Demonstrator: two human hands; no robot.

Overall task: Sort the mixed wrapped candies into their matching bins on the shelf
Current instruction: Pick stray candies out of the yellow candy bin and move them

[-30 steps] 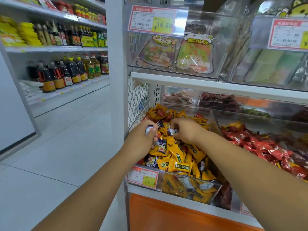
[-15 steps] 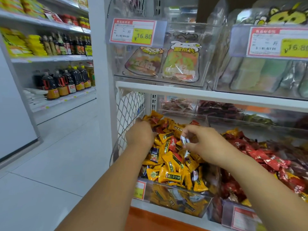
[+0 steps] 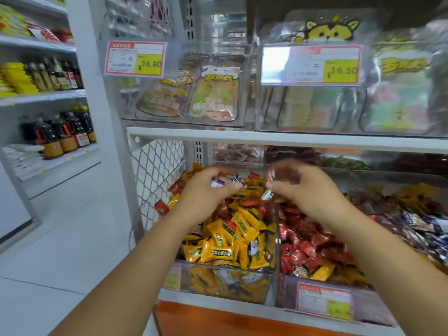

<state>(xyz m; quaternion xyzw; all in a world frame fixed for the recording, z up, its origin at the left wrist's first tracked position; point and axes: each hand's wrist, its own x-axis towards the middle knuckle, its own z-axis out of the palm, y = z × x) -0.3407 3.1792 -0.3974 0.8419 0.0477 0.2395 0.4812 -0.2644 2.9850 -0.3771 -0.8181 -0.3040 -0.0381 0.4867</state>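
Raised since before, left hand (image 3: 206, 194) and right hand (image 3: 309, 190) pinch candies (image 3: 217, 183) above bin (image 3: 230, 283).

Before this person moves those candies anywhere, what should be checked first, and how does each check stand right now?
1. Left hand grip on the purple-wrapped candies: ok, fingers curl round them.
2. Right hand grip on the small candies: ok, pinched at the fingertips.
3. Held wrappers all one kind: cannot tell, blurred.
4. Matching bin in sight: ok, likely the purple pile at far right.
5. Way there open: ok, only red candies lie between.
6. Yellow bin fully sorted: not ok, red wrappers lie among the yellow.
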